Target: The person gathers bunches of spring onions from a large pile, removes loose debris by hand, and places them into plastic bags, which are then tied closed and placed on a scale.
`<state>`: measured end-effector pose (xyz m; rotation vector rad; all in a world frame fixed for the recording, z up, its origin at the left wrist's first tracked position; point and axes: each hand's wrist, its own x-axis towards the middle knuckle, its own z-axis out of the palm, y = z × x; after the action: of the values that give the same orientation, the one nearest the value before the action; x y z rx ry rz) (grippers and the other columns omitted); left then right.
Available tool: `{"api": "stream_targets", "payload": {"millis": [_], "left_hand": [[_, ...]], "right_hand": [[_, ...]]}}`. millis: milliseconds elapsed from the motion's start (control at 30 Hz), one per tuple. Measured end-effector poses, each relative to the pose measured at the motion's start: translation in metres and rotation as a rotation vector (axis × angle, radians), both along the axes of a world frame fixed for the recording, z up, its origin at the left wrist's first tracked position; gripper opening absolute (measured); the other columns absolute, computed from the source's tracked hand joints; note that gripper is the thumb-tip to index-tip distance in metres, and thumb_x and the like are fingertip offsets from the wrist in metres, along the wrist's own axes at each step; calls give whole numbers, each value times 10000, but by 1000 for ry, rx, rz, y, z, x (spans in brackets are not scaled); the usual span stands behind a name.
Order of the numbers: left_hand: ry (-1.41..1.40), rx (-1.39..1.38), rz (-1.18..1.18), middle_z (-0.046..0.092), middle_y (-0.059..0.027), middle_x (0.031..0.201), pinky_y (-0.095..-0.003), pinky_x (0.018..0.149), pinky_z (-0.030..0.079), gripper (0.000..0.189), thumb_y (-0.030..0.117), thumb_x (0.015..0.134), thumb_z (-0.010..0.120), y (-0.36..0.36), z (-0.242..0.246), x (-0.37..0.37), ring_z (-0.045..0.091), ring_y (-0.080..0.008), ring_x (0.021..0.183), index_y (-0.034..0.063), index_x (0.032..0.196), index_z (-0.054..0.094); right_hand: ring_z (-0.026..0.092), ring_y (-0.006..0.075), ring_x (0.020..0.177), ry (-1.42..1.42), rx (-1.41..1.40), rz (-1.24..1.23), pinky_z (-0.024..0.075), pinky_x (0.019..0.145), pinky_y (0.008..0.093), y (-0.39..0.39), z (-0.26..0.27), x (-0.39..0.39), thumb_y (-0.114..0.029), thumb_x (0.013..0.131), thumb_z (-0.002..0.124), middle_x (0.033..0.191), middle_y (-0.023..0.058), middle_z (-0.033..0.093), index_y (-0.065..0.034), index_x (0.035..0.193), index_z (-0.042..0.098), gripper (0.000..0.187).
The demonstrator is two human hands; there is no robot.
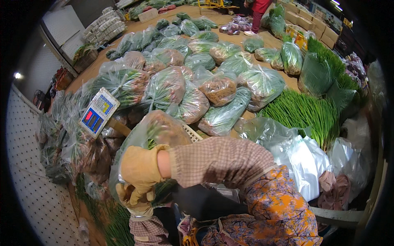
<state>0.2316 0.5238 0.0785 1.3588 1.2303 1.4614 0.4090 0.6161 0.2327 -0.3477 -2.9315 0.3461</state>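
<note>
A large clear plastic bag (pixel 167 126) of green onions lies before me, its rooty end turned away. My right hand (pixel 140 167), in a yellow work glove, reaches across to the bag's near left side and grips the plastic there. Just below it, my left hand (pixel 135 200), gloved too, is closed at the same part of the bag. The two gloves overlap, so some fingers are hidden. Under the bag shows a white plastic crate (pixel 192 133). A digital scale display (pixel 100 112) with lit red digits stands on a post to the left.
Many filled vegetable bags (pixel 166 86) cover the floor ahead. Loose green stalks (pixel 301 112) and empty plastic bags (pixel 303 164) lie to the right. More greens (pixel 118 226) lie bottom left, near a dotted white panel (pixel 34 172). A person in red (pixel 260 15) stands far back.
</note>
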Motion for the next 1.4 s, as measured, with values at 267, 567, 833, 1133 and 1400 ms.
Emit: {"api": "stream_targets", "payload": {"millis": [267,567,833,1133,1400], "left_hand": [[-453,-391,-38,526,-37,653,-286,620,422,224,156,838,623,-2,-11,-81,489,-141,625,72,652,528],[-592,88,-100,566,-100,1060,-295,827,439,229,107,856,559,86,30,10,558,-193,922,21,1060,502],[-551,-231,153,478,17,552,-210,363,337,43,124,867,540,52,5,-30,401,-76,404,95,836,537],[579,204,32,611,-80,949,-311,761,474,276,249,878,515,62,-6,2,580,-170,864,74,1091,539],[44,-3,226,618,-74,660,-205,392,334,282,341,941,428,56,10,-1,444,-81,421,84,1021,513]], "right_hand": [[605,319,697,271,-315,-343,474,637,401,83,-155,82,-344,818,555,743,153,619,-75,853,628,281],[574,152,778,1010,-1433,-164,471,684,247,32,-101,-1,-180,856,580,874,62,592,-41,882,564,142],[273,68,404,997,-1564,-438,260,376,208,61,-171,4,-240,930,484,528,-26,368,-131,813,434,168],[594,185,811,547,-651,23,475,717,295,15,-70,-45,-59,810,587,916,117,625,1,1015,554,216],[573,112,793,563,-757,-337,464,679,244,45,-117,-51,-72,841,587,886,84,616,3,964,571,145]]}}
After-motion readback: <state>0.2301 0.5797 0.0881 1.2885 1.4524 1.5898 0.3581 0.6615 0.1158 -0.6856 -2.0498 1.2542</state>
